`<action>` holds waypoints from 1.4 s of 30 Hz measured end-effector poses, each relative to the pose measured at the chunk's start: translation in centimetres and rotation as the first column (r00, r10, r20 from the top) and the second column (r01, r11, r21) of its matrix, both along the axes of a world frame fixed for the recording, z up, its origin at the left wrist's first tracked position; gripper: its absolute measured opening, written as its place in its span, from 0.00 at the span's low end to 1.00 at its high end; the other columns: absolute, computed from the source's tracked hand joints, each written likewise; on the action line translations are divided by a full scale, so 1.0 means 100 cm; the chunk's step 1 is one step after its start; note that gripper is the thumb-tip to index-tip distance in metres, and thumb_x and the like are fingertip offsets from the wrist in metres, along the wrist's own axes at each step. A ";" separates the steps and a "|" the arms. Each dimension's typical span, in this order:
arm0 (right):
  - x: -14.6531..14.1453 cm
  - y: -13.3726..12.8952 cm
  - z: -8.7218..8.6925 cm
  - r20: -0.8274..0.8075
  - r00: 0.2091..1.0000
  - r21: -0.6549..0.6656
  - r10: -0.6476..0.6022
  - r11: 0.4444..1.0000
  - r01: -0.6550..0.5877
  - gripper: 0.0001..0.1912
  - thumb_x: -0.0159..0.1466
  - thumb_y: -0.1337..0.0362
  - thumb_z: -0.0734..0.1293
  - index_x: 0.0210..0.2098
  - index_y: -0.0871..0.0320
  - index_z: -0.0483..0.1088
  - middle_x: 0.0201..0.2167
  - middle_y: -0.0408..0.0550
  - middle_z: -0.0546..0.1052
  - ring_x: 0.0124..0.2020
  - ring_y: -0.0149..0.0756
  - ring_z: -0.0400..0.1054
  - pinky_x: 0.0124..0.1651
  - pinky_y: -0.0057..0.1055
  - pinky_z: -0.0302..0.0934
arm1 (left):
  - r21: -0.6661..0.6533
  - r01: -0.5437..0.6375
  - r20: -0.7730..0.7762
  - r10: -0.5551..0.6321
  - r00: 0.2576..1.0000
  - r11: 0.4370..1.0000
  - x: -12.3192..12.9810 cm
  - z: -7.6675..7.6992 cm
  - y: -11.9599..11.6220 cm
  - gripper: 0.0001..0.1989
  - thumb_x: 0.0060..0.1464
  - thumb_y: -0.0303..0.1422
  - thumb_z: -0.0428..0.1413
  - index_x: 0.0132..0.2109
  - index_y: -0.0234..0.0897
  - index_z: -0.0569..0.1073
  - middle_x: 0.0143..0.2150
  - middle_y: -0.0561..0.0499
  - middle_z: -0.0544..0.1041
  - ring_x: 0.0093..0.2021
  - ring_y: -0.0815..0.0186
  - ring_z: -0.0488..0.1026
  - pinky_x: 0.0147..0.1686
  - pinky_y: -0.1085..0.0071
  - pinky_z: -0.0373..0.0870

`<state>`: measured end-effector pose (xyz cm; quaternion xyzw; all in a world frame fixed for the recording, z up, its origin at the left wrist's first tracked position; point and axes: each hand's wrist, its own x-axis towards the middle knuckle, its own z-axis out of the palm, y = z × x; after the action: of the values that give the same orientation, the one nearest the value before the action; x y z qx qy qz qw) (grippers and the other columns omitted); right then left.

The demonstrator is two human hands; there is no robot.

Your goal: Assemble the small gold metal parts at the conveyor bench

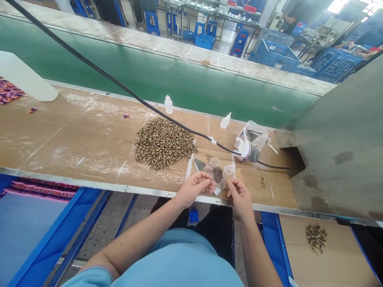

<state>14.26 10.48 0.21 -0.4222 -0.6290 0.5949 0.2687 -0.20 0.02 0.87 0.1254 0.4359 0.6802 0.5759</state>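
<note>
Blue shirt fills bottom centre; left hand and right hand pinch closed, contents unclear, brassy pile mid-frame presumably for easy reach.

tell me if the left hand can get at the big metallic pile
Likely yes: the big pile sits close by, beyond and left of the left hand; the black cable crosses only its far edge.

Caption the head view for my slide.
Left hand and right hand at a workbench, near heaped golden-brown pieces.
</note>
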 end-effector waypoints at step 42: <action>-0.022 0.077 0.073 0.807 0.569 0.548 -0.158 -0.160 -0.821 0.12 0.63 0.71 0.58 0.27 0.58 0.69 0.25 0.46 0.70 0.30 0.34 0.57 0.40 0.31 0.44 | 0.035 0.103 -0.059 -0.101 0.993 0.994 -0.001 -0.001 0.001 0.15 0.43 0.39 0.63 0.33 0.33 0.70 0.29 0.52 0.73 0.28 0.73 0.71 0.33 0.74 0.67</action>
<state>12.06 18.13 7.51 -0.0597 -0.9809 -0.1811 0.0396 -0.30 0.10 0.72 0.1779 0.4325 0.6541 0.5946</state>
